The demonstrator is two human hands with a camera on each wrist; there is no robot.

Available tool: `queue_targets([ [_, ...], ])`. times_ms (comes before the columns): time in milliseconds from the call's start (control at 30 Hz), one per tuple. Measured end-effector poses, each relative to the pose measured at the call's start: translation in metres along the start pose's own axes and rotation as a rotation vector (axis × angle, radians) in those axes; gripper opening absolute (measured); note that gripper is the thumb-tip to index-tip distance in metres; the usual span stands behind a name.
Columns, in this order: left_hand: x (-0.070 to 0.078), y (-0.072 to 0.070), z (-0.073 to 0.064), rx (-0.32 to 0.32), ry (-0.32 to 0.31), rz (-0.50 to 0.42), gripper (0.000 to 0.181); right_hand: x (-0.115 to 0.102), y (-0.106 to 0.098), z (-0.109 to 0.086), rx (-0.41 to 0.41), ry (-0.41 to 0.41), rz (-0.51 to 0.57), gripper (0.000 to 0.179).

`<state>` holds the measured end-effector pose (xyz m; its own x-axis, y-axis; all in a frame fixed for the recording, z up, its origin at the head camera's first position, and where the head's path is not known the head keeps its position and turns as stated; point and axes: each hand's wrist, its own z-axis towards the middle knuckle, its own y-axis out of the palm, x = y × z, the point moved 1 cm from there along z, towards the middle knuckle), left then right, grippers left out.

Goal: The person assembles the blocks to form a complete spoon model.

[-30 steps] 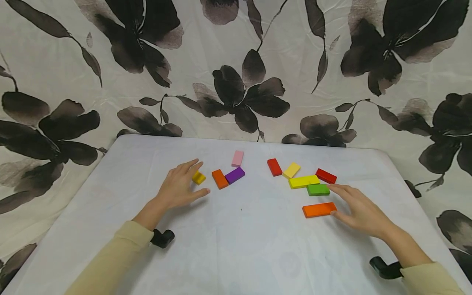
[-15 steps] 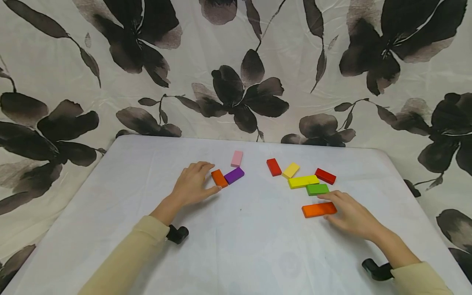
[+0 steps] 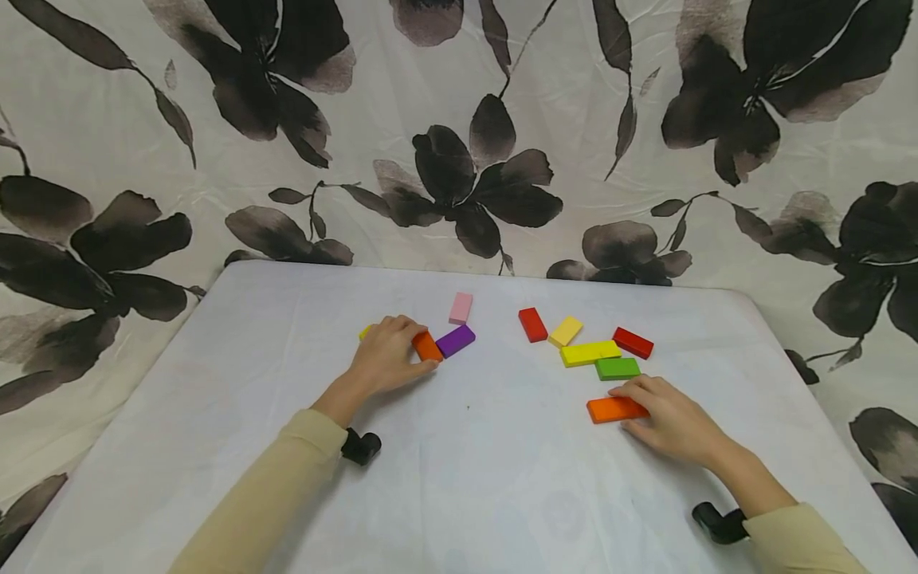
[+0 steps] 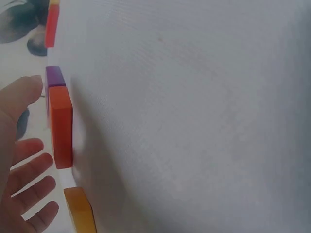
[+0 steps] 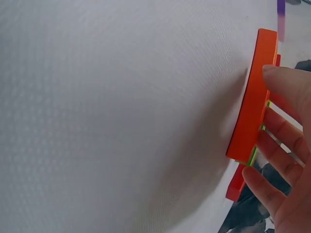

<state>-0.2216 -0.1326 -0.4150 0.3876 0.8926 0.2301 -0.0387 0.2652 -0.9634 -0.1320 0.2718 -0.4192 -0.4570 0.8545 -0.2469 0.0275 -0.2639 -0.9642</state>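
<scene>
My left hand (image 3: 387,355) reaches around a small orange block (image 3: 429,347), fingertips at its far end and thumb near its close end. In the left wrist view thumb and fingers are spread beside that block, which lies against a purple block (image 3: 456,341). A yellow block (image 3: 365,332) is partly hidden behind the left hand. The right hand (image 3: 674,421) straddles the right end of a longer orange block (image 3: 610,410). Its thumb overlaps the near face in the right wrist view, with the loosely bent fingers on the far side. Both orange blocks lie on the table.
A pink block (image 3: 461,308) lies beyond the purple one. Right of centre are a red block (image 3: 533,325), a pale yellow block (image 3: 566,331), a long yellow block (image 3: 590,354), a green block (image 3: 617,368) and another red block (image 3: 633,343). A floral cloth (image 3: 610,159) hangs behind the white table (image 3: 466,478).
The left hand has moved right, from the yellow block to the small orange block. My right hand has slid left and nearer, from beside the green block to around the long orange block.
</scene>
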Motion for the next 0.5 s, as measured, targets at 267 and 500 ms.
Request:
queue_targets([
  [267, 0.0033, 0.0030, 0.0044, -0.018, -0.015, 0.020, 0.058, 0.0002, 0.0031, 0.0023, 0.018, -0.025, -0.035, 0.038],
  [500, 0.0018, 0.0068, 0.0068, -0.038, -0.046, 0.021, 0.058, -0.0001, 0.0037, 0.0038, 0.036, -0.029, -0.054, 0.037],
])
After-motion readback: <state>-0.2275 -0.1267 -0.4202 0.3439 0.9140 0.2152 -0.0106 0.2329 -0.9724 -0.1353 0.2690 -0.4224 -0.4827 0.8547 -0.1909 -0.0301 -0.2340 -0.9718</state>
